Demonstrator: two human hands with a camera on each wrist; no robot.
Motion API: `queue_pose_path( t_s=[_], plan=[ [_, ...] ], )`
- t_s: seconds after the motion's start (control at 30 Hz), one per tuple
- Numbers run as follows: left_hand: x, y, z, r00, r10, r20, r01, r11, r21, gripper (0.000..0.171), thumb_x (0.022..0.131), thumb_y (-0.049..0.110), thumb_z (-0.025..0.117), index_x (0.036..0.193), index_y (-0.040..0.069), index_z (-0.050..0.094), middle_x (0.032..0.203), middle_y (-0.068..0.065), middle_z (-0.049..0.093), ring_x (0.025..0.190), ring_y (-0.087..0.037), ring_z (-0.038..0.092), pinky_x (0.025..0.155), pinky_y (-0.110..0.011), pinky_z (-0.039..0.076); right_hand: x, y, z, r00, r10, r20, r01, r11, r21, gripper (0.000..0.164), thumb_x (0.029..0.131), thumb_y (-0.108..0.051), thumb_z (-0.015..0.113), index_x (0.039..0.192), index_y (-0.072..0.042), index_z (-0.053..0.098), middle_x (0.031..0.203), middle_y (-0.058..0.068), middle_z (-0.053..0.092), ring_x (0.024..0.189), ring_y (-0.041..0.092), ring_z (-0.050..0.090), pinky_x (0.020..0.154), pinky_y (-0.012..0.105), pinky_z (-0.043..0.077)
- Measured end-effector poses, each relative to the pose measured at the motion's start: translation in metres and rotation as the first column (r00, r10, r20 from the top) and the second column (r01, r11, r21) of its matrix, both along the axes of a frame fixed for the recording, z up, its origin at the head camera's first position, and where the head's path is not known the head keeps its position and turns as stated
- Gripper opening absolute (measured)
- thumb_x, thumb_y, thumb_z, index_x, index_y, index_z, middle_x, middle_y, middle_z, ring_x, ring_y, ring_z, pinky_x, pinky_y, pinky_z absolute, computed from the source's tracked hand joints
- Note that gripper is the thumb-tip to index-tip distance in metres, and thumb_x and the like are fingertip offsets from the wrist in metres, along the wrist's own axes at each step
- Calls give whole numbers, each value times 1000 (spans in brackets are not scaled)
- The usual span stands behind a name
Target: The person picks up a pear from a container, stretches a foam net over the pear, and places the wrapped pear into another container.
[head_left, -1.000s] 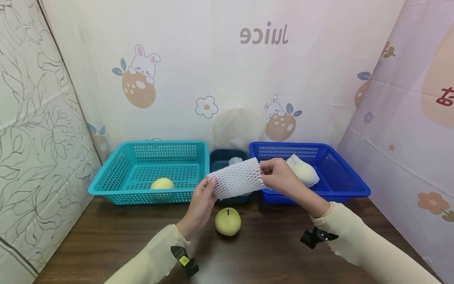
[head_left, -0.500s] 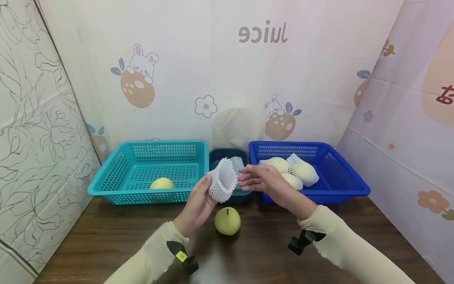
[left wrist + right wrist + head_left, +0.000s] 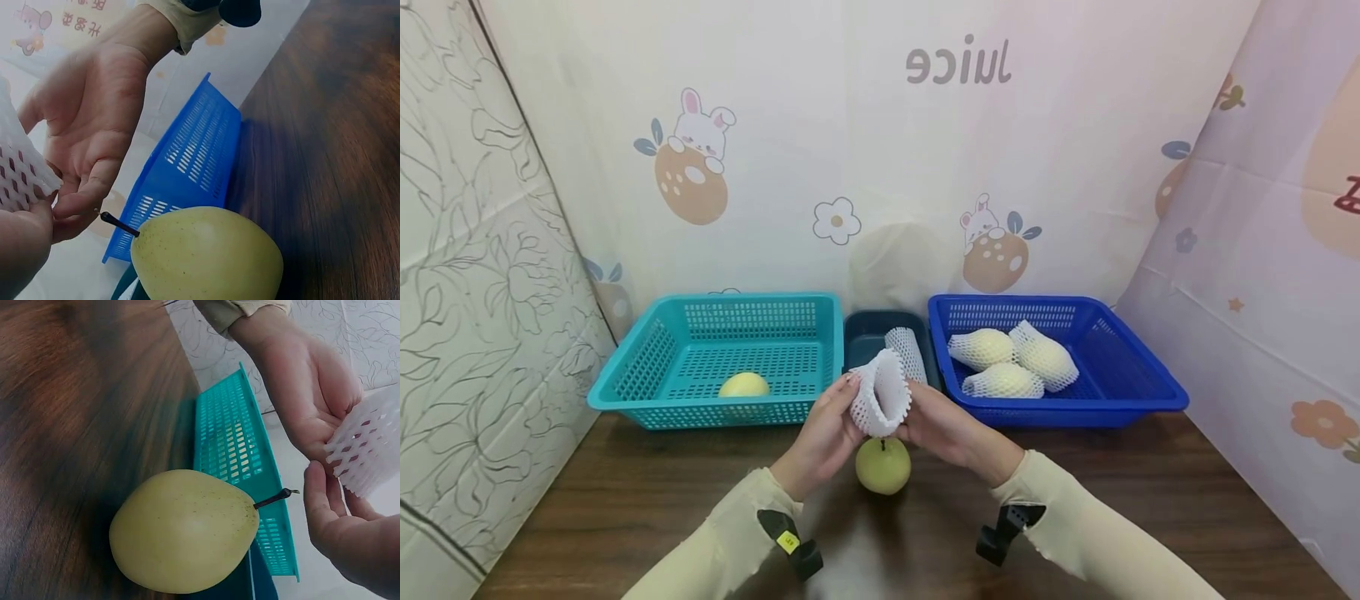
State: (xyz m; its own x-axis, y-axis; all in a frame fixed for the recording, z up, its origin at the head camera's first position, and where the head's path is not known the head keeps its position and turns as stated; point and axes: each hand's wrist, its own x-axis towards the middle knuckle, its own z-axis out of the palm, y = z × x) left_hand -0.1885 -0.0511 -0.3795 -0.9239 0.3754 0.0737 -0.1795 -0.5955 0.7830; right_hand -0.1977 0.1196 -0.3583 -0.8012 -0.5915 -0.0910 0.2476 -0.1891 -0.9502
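A white foam fruit net (image 3: pixel 880 396) is held up above the table, its mouth spread and tilted to the right. My left hand (image 3: pixel 826 433) grips its left side, thumb on the near face. My right hand (image 3: pixel 951 429) holds its right edge from the other side, fingers curled at the rim and the thumb partly hidden by the mesh. In the left wrist view the two hands' fingertips meet below the net (image 3: pixel 19 172). Just under the hands a yellow-green pear (image 3: pixel 883 467) stands on the table, stem up.
A teal basket (image 3: pixel 715 417) at left holds one pale pear (image 3: pixel 744 385). The blue basket (image 3: pixel 1075 408) at right holds several netted pears (image 3: pixel 1045 357). Between them, a dark tray (image 3: pixel 862 325) contains another foam net (image 3: pixel 907 350). A printed curtain (image 3: pixel 775 150) hangs behind.
The foam net has turned from lying stretched sideways to having its mouth facing up and right. My right hand let go of its end, then came back in to its right side.
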Motion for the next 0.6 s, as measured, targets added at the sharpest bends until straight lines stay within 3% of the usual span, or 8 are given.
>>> queue_pose_path(
  t_s=[0.2, 0.4, 0.5, 0.6],
  plan=[
    [-1, -2, -2, 1000, 12, -4, -12, 999, -45, 44, 106, 18, 25, 147, 1, 21, 148, -18, 27, 131, -26, 32, 106, -43, 30, -1, -1, -1, 995, -88, 39, 90, 995, -45, 40, 103, -28, 42, 133, -1, 46, 114, 3, 60, 104, 16, 56, 88, 33, 46],
    [-1, -3, -6, 999, 28, -18, -29, 999, -46, 45, 105, 10, 23, 149, 0, 17, 151, -20, 26, 131, -24, 35, 102, -37, 36, -4, -2, -2, 980, -167, 110, 178, 979, -99, 20, 100, -16, 46, 108, -3, 59, 99, 5, 63, 93, 18, 56, 85, 32, 47],
    [-3, -3, -8, 999, 33, -17, -34, 998, -45, 45, 105, 12, 24, 149, 0, 19, 150, -21, 28, 130, -22, 37, 100, -34, 39, -6, -1, -2, 968, -183, 170, 210, 964, -161, 18, 101, -14, 42, 103, -5, 57, 97, 5, 61, 91, 17, 56, 84, 31, 46],
    [-4, -3, -9, 999, 39, -4, -39, 998, -50, 45, 106, 15, 27, 148, 1, 22, 147, -19, 32, 124, -20, 43, 96, -33, 42, -7, 1, -1, 956, -180, 233, 229, 952, -204, 18, 102, -17, 37, 110, -6, 48, 98, 4, 60, 90, 15, 56, 82, 29, 47]
  ],
)
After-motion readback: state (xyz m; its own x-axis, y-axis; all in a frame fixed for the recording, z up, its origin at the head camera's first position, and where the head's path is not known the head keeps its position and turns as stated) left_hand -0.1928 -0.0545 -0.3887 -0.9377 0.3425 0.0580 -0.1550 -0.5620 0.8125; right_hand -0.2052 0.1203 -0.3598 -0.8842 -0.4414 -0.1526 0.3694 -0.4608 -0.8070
